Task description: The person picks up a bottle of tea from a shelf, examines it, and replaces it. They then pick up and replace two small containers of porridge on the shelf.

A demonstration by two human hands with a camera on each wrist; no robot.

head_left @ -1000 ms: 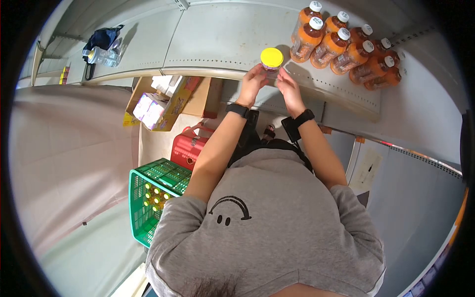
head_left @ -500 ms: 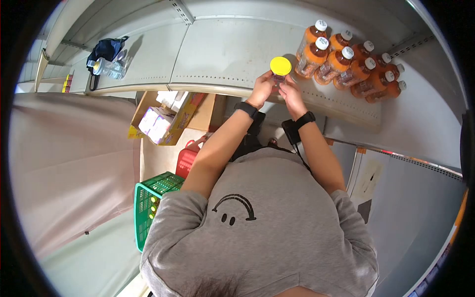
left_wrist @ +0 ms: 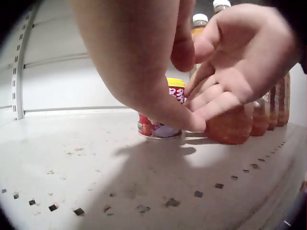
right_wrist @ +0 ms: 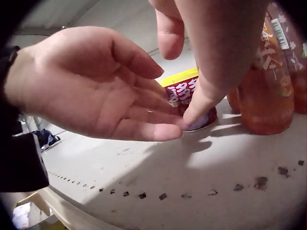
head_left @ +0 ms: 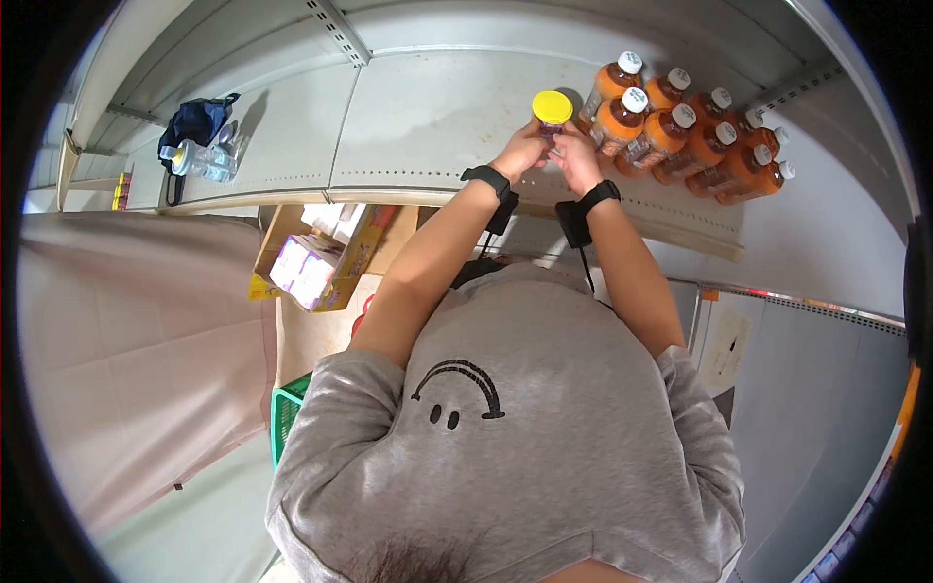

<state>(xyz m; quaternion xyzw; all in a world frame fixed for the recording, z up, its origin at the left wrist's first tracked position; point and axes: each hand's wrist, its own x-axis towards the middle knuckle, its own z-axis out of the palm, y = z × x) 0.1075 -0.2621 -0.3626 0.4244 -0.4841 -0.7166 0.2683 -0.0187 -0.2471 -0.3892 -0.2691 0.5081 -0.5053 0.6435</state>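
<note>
A small can [head_left: 552,107] with a yellow lid and a red label stands on the grey shelf [head_left: 437,107], left of the front orange-drink bottles [head_left: 619,131]. My left hand [head_left: 523,152] is at the can's left side; the right wrist view shows that palm [right_wrist: 91,91] turned up, its fingers straight and reaching the can. On the other side is my right hand [head_left: 577,160]. Its palm [left_wrist: 240,72] faces the can in the left wrist view, fingers loosely extended and fingertips near the label. Both thumbs rise near the lid, and the hands partly hide the label.
Several bottles with white caps fill the shelf's right end. A clear bottle [head_left: 204,161] and a dark blue bag [head_left: 199,121] lie at its left. Below the perforated front edge are an open carton [head_left: 335,282] with white packs and a green basket [head_left: 285,428].
Both hands have moved the can from the shelf's front edge farther back, nearly level with the front bottles. The body has leaned forward, covering more of the red and green baskets.
</note>
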